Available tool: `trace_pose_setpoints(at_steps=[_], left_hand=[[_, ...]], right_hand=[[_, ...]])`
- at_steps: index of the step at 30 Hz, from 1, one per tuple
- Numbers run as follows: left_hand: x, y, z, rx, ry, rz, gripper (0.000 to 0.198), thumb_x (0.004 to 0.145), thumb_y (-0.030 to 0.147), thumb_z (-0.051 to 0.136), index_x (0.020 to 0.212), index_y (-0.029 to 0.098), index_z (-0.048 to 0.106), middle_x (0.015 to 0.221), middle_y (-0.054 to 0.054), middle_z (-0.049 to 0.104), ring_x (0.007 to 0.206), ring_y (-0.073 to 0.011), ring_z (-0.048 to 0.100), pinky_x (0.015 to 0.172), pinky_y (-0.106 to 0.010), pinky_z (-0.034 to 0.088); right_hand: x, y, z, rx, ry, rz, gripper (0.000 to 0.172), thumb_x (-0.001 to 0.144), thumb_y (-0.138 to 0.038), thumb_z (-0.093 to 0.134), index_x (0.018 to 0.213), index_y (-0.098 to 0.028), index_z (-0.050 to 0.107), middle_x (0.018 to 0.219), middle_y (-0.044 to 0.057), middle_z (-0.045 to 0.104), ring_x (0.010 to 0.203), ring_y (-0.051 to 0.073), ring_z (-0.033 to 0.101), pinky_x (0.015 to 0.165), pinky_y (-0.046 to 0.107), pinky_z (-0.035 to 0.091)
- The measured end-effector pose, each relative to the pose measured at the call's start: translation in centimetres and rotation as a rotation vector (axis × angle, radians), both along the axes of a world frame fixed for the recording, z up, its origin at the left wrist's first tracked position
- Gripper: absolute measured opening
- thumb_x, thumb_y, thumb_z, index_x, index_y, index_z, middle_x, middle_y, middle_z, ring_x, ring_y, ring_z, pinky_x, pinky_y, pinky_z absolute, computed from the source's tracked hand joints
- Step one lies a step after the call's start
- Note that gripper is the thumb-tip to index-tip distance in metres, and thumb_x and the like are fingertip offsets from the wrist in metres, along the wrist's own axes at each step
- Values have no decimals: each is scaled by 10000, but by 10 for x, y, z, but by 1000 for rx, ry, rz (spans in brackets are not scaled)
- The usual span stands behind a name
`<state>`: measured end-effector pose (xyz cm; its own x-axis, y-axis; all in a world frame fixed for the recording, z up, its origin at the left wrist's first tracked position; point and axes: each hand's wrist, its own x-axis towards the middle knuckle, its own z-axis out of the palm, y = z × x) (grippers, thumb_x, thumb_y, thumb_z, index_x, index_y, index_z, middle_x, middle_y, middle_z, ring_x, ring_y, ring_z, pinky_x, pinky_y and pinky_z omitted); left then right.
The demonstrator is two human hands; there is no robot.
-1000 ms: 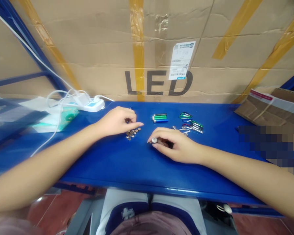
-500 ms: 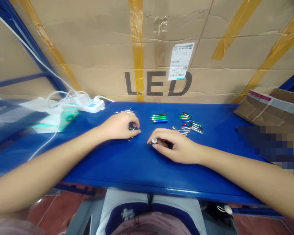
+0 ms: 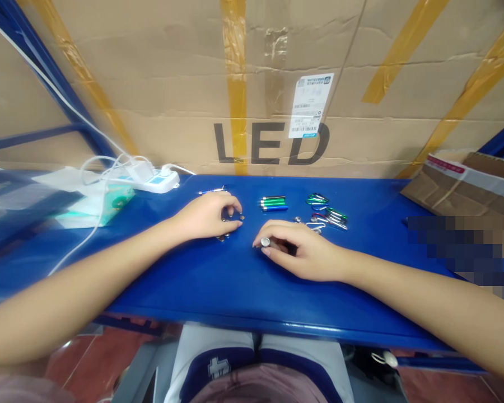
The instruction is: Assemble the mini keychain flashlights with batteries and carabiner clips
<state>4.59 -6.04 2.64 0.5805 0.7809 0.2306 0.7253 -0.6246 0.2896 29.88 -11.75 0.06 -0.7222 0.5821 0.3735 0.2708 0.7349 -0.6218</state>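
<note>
My left hand [image 3: 208,217] rests on the blue table [image 3: 218,280] with its fingers curled over a small pile of button cells [image 3: 223,237], pinching among them. What it grips is too small to make out. My right hand [image 3: 299,249] lies to the right, closed round a small dark flashlight [image 3: 265,242] whose silver end points left between thumb and forefinger. The two hands are a short gap apart.
Behind the hands lie small green and blue flashlight bodies [image 3: 274,202] and a bunch of coloured carabiner clips [image 3: 327,215]. A white power strip [image 3: 153,179] with cables sits at the back left. A large cardboard box [image 3: 273,84] marked LED walls the back; another carton [image 3: 462,182] stands at right.
My left hand drew in over the button cells and curled its fingers onto them, covering most of the pile. My right hand stayed put with the flashlight.
</note>
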Motion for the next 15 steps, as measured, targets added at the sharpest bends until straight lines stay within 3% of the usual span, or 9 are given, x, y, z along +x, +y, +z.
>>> trace_pose_setpoints(at_steps=[15], left_hand=[[3,7,-9,-40,-81,-15,183,838,325,689,918,187,778,814,-34,714,664,-141,559,638,-255,419]], right_hand=[[0,0,-1,2,6,0,141,986,-194,555,1079,-199,661,1014,65,681,720,134,590,653,278,519]])
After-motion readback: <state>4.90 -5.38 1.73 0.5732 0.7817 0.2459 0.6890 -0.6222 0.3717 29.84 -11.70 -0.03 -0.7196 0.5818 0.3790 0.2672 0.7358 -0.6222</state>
